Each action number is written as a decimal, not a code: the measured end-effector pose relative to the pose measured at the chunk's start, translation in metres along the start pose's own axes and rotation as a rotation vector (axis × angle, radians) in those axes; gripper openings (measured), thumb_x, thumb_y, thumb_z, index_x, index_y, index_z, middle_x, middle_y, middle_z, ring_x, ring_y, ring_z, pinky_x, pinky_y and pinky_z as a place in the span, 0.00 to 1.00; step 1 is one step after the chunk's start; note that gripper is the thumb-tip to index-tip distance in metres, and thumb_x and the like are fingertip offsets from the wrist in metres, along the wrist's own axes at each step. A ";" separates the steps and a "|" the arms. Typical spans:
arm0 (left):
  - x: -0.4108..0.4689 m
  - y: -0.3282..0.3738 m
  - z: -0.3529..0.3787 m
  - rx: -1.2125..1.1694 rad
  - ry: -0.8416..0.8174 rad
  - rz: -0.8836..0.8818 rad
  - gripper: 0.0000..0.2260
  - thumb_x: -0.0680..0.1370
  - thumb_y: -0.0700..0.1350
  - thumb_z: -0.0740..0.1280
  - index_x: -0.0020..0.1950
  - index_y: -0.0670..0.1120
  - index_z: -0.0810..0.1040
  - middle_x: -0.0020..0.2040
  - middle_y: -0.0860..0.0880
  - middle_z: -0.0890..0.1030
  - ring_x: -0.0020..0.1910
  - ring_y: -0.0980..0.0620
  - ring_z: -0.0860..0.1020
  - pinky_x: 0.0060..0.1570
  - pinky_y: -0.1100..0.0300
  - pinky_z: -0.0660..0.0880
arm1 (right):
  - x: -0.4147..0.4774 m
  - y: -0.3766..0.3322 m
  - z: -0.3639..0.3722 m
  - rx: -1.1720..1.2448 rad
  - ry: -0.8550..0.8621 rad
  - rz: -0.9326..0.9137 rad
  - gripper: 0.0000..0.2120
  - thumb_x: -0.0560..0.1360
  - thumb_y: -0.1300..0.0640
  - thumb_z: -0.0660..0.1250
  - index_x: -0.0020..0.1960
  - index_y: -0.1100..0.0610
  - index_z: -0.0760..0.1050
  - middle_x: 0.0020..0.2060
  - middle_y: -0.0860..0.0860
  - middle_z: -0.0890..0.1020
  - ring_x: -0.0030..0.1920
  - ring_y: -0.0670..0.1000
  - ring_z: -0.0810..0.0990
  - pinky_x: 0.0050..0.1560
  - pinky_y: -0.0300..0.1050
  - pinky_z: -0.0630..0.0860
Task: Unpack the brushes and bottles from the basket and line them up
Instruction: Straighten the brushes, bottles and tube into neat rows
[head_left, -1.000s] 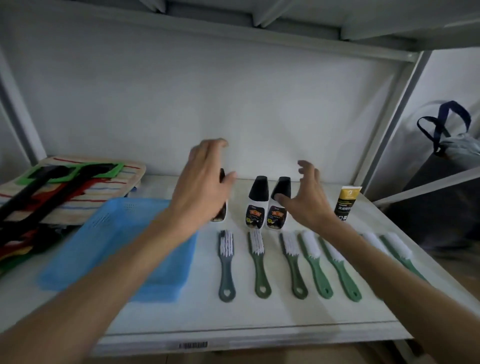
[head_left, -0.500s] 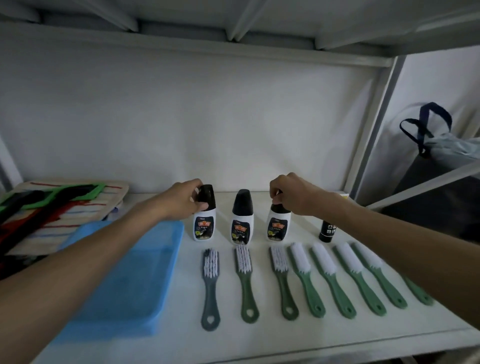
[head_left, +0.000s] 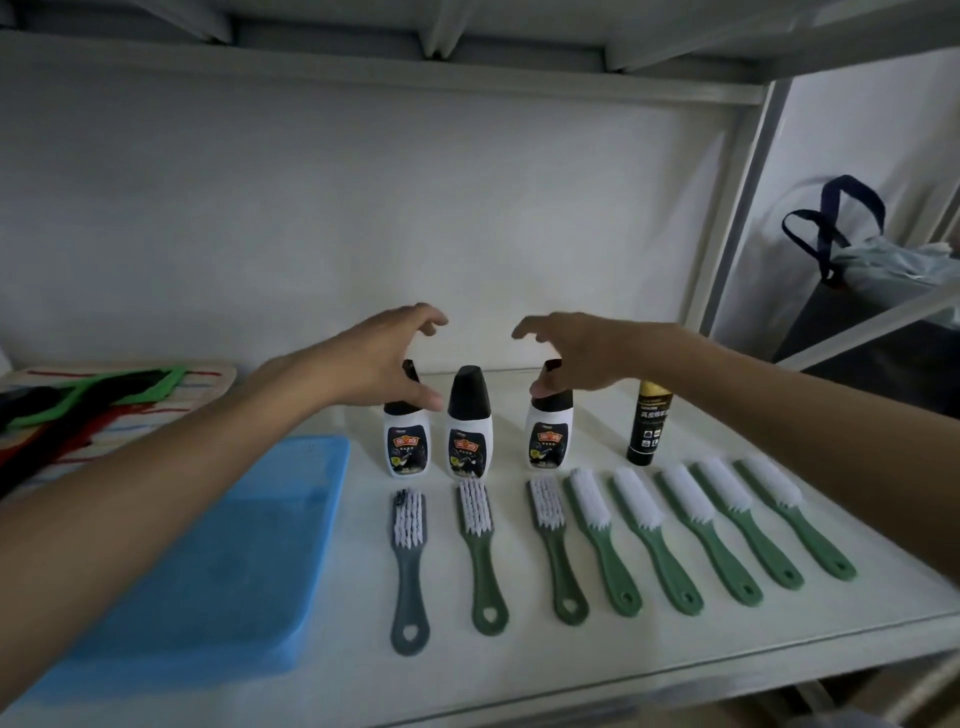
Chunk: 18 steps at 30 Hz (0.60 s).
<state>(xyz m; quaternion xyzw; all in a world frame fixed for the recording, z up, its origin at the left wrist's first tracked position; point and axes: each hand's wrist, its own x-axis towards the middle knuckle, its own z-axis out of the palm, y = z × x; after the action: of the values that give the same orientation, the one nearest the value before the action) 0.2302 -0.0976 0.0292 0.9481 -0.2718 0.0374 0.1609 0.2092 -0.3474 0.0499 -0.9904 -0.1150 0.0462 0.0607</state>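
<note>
Three white bottles with black caps stand in a row on the white shelf (head_left: 519, 654): left bottle (head_left: 408, 447), middle bottle (head_left: 469, 436), right bottle (head_left: 549, 439). A slim black and gold bottle (head_left: 648, 423) stands to their right. In front lie several brushes side by side, from a grey one (head_left: 409, 566) to green ones such as the far right brush (head_left: 795, 525). My left hand (head_left: 384, 358) hovers open above the left bottle. My right hand (head_left: 576, 353) hovers open above the right bottle. The blue basket (head_left: 218, 561) sits at the left.
A striped mat with black, green and red straps (head_left: 93, 395) lies at the far left of the shelf. A white upright post (head_left: 737, 208) bounds the shelf at the right; beyond it hangs a dark bag (head_left: 852, 291). Another shelf runs overhead.
Both hands were shut on the caps of the outer white bottles half a second ago; now they have let go and lifted, fingers spread. The camera has moved closer.
</note>
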 end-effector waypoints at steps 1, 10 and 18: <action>0.004 0.011 -0.003 0.087 0.008 0.053 0.40 0.67 0.56 0.78 0.74 0.53 0.63 0.71 0.54 0.70 0.68 0.52 0.69 0.66 0.56 0.67 | -0.003 0.005 -0.008 -0.017 -0.012 0.026 0.35 0.73 0.51 0.72 0.75 0.47 0.58 0.72 0.51 0.68 0.67 0.56 0.71 0.66 0.54 0.69; 0.034 0.047 0.017 0.365 -0.141 0.047 0.14 0.72 0.51 0.74 0.55 0.49 0.78 0.51 0.48 0.78 0.47 0.47 0.78 0.43 0.53 0.76 | -0.028 0.070 -0.003 -0.394 -0.224 0.227 0.20 0.73 0.61 0.71 0.63 0.54 0.72 0.59 0.54 0.76 0.53 0.56 0.78 0.49 0.45 0.74; 0.047 0.049 0.032 0.279 -0.066 -0.023 0.13 0.74 0.48 0.73 0.55 0.46 0.79 0.51 0.46 0.77 0.48 0.46 0.78 0.45 0.52 0.77 | -0.037 0.094 0.020 -0.370 0.002 0.136 0.11 0.77 0.67 0.60 0.59 0.61 0.75 0.54 0.58 0.77 0.44 0.56 0.77 0.41 0.46 0.70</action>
<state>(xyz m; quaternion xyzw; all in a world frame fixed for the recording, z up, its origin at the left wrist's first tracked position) 0.2434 -0.1704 0.0207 0.9650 -0.2582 0.0417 0.0188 0.1920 -0.4445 0.0212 -0.9902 -0.0546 0.0275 -0.1255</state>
